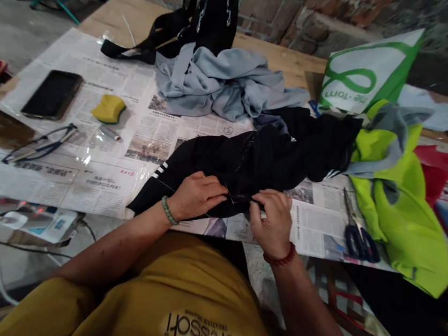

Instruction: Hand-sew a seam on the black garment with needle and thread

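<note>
A black fabric garment (249, 160) is spread on newspaper sheets (103, 122), blue-handled steel scissors (356, 231) at its right, a flat black smartphone (52, 94) at far left.

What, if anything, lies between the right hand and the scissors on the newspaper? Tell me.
Nothing visible. The right hand pinches the edge of the black garment, and the scissors lie further to the right on the newspaper. Only bare newspaper shows between them; the neon yellow garment lies beyond the scissors.
</note>
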`<state>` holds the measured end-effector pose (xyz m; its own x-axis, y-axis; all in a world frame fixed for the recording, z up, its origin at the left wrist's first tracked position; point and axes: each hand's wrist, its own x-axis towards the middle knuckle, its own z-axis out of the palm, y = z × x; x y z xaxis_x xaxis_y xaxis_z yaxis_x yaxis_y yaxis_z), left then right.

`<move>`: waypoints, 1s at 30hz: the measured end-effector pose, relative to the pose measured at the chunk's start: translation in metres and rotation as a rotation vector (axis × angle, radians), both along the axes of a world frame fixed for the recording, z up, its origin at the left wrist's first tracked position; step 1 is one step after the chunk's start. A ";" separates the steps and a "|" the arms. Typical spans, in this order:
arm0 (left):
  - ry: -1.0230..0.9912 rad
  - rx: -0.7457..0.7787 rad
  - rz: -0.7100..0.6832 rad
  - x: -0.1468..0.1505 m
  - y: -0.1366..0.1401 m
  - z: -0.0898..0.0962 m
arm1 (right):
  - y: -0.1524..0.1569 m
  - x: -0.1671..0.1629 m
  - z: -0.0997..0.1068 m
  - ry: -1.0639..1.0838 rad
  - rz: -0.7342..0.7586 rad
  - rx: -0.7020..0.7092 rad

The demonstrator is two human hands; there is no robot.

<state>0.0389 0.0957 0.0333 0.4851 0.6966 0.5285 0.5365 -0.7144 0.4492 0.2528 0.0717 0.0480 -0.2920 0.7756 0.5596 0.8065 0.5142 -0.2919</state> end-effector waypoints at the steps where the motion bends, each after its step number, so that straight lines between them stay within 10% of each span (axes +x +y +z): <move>1: 0.025 0.016 0.001 0.001 -0.001 -0.001 | -0.004 0.002 -0.005 -0.001 -0.005 -0.003; 8: 0.054 0.166 0.075 0.005 -0.003 -0.001 | -0.009 0.008 -0.021 -0.057 0.078 -0.095; 17: -0.104 0.312 0.101 0.003 -0.004 0.005 | -0.003 -0.010 0.022 0.312 -0.024 -0.003; 30: -0.109 0.361 0.111 0.002 -0.002 0.001 | 0.021 -0.036 0.031 0.332 0.115 -0.449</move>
